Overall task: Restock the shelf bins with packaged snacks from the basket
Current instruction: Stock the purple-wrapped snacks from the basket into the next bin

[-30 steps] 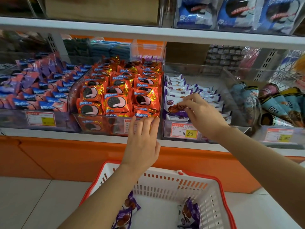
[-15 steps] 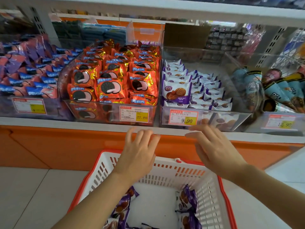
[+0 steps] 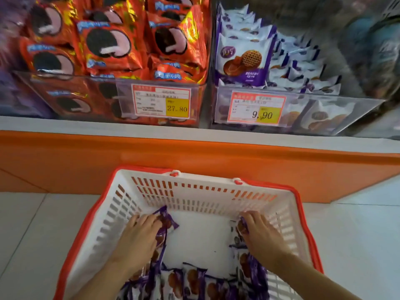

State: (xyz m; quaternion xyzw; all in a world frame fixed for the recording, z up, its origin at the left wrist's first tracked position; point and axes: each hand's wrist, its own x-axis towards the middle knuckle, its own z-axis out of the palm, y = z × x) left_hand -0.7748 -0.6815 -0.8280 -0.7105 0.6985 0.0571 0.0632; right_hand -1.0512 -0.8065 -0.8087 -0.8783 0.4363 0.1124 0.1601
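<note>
Both hands are inside the basket (image 3: 194, 198). Left hand (image 3: 138, 239), at 9 o'clock, curls its fingers round a purple packet (image 3: 168, 221); right hand (image 3: 263, 236), at 3 o'clock, clamps fingers on a second packet (image 3: 242, 226). More packets (image 3: 194, 280) lie at 6 o'clock, the matching shelf bin (image 3: 357, 109) at 1.

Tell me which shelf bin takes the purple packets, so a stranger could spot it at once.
Start at the white shelf above the orange panel, straight behind the basket. Two clear bins stand there side by side; take the right one. It holds white-and-purple packets and its tag reads 9.90, while its left neighbour holds red packets tagged 27.80.
</note>
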